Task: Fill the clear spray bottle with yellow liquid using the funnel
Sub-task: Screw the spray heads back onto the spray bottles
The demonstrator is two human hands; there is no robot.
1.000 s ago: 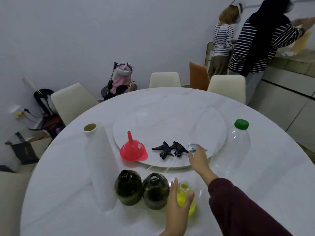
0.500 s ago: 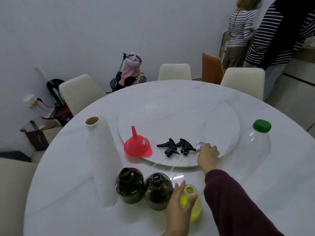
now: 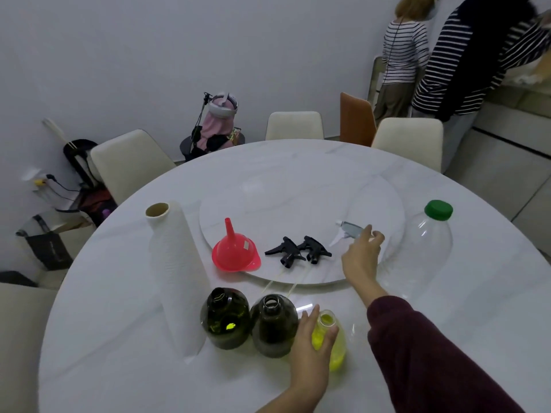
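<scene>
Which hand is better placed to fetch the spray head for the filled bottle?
Right hand: it pinches the grey spray head on the turntable. Left hand grips the clear bottle.

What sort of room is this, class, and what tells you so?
Probably a home dining room: a big round marble table with a lazy Susan turntable, and padded dining chairs set round it.

On the round table [image 3: 119,293], a raised turntable [image 3: 298,204] sits at the middle, with a funnel [image 3: 235,251] mouth-down on its near left edge, two spray heads [image 3: 298,251] side by side to the funnel's right, and a third spray head [image 3: 347,231] further right. In front of the turntable three bottles stand in a row: two open bottles [image 3: 250,321] touching each other, then the spray bottle [image 3: 329,338] at the right end. A paper towel roll [image 3: 176,272] stands left of the row, and a capped bottle [image 3: 423,251] stands just right of the turntable.
</scene>
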